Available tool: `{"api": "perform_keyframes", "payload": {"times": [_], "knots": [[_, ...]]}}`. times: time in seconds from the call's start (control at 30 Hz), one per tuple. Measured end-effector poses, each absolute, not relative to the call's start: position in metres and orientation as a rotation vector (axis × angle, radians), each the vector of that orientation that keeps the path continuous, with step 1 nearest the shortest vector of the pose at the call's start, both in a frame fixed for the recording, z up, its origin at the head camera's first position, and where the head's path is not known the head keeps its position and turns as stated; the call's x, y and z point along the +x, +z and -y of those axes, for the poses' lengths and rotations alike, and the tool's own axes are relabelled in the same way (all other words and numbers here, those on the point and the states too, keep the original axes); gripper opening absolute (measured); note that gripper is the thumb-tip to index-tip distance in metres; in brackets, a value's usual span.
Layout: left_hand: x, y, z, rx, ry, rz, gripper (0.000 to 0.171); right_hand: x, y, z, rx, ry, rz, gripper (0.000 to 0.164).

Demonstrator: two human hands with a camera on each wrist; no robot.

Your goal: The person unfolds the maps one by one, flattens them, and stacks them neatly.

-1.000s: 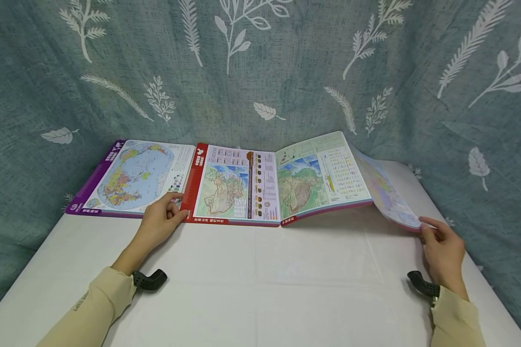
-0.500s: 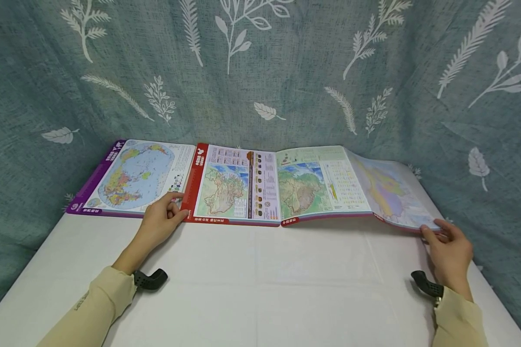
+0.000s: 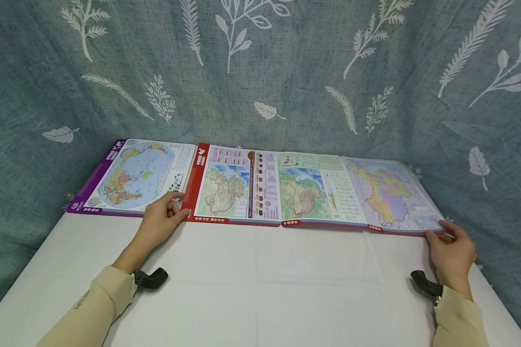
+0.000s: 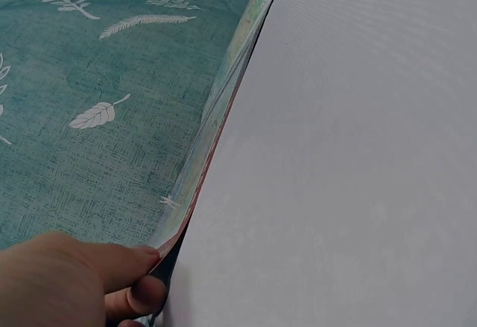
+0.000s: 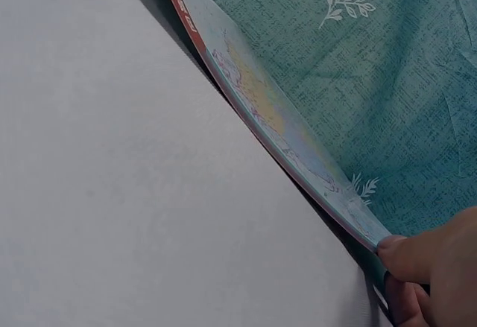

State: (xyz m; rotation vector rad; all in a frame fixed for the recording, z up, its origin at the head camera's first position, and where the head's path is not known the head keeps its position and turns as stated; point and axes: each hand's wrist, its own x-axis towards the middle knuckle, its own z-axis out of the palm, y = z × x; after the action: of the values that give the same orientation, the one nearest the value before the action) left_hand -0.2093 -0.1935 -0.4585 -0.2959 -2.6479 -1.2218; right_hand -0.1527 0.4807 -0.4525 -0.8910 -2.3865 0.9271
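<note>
A folding map (image 3: pixel 243 188) lies spread in a row of panels along the back of the white table, its left edge red. At its lower left corner my left hand (image 3: pixel 160 219) pinches the red edge; the left wrist view shows the thumb (image 4: pixel 127 264) on top and fingers curled below. My right hand (image 3: pixel 453 250) pinches the lower right corner of the last panel (image 3: pixel 384 193), which carries a pastel map. In the right wrist view that panel's front edge bows slightly above the cloth. Beside the red edge lies a purple-edged world map (image 3: pixel 134 176), partly behind my left hand.
A white cloth (image 3: pixel 260 284) covers the table, with faint fold lines. Behind and at both sides hangs a teal curtain (image 3: pixel 286 72) with white leaf prints, close to the maps' back edges. Each wrist wears a black device, such as the left one (image 3: pixel 152 279).
The two right panels, raised in a fold before, have come down nearly flat. My right hand has moved a little to the right with the corner. My left hand has stayed in place.
</note>
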Motion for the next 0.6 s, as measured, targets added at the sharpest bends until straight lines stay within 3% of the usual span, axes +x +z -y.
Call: {"api": "perform_keyframes", "payload": {"times": [0.5,0.6], "knots": [[-0.210,-0.458,0.192,-0.302,-1.220,2.615,0.051,-0.153,-0.453,-0.489,-0.929,0.917,2.384,0.056],[-0.209,-0.458,0.192,-0.314,-1.206,2.616,0.046,-0.153,-0.452,-0.492,-0.937,0.919,2.385,0.056]]}}
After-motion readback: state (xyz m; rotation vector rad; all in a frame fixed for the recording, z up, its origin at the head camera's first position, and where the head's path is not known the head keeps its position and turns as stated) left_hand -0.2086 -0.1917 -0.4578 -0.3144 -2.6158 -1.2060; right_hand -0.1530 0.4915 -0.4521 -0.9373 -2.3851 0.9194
